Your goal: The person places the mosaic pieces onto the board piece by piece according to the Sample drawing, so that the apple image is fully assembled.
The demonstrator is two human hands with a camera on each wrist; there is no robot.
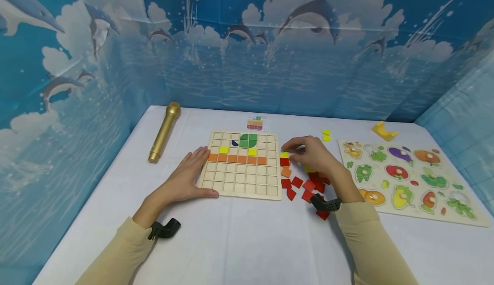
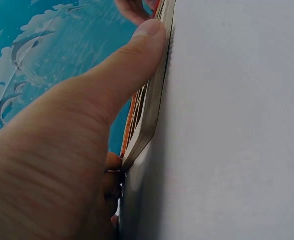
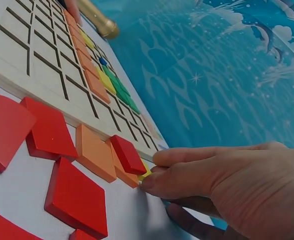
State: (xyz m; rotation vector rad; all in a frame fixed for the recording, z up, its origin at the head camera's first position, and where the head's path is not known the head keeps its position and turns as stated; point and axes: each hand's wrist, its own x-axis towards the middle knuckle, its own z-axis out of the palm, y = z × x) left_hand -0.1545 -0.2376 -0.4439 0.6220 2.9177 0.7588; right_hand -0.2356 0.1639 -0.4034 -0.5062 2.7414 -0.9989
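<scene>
Six orange squares line one row of a pale wooden grid board mid-table. The left hand, fingers extended, braces its left side, thumb on the near edge. Beyond the right edge, the right hand pinches a yellow piece near glossy red pieces. White cloth spreads below.

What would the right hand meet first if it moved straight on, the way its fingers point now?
Probably the yellow tile directly before the right hand; whether they already touch is hard to tell. Just beyond it comes the right edge of the wooden grid board.
</scene>
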